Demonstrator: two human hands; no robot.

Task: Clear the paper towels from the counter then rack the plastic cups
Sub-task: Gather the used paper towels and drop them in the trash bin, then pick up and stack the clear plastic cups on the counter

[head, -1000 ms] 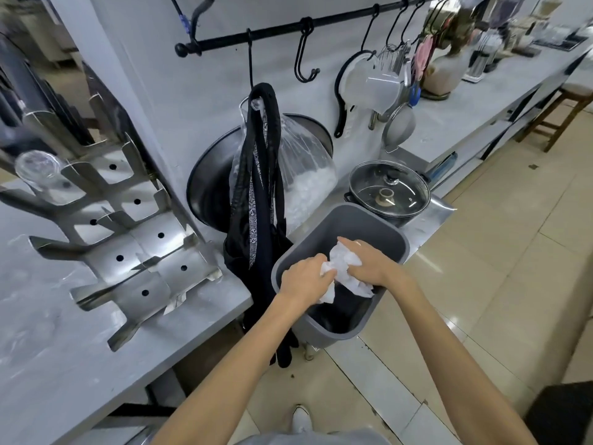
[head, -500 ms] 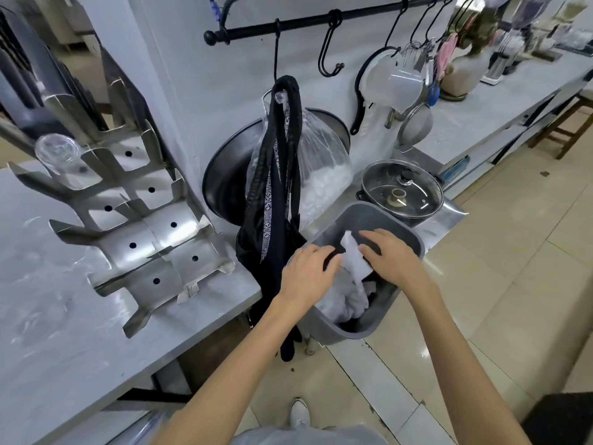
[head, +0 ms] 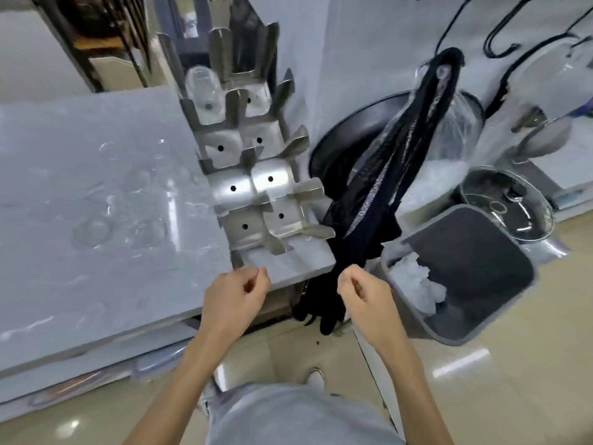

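brushed stainless steel cup rack (head: 256, 187): satin sheen, smooth, punched holes. pale grey counter top (head: 96, 187): smooth, glossy, marbled. clear plastic cup (head: 203, 91) on rack: glossy. crumpled white paper towels (head: 417, 284): matt, wrinkled. grey plastic bin (head: 481, 329): matt. hanging black cloth (head: 385, 187): soft, matt. beige floor tiles (head: 513, 380): glossy.

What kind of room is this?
Probably a working kitchen, maybe in a cafe. A metal cup rack stands on the grey counter, a pot with a glass lid sits nearby, and a strainer hangs on the wall.
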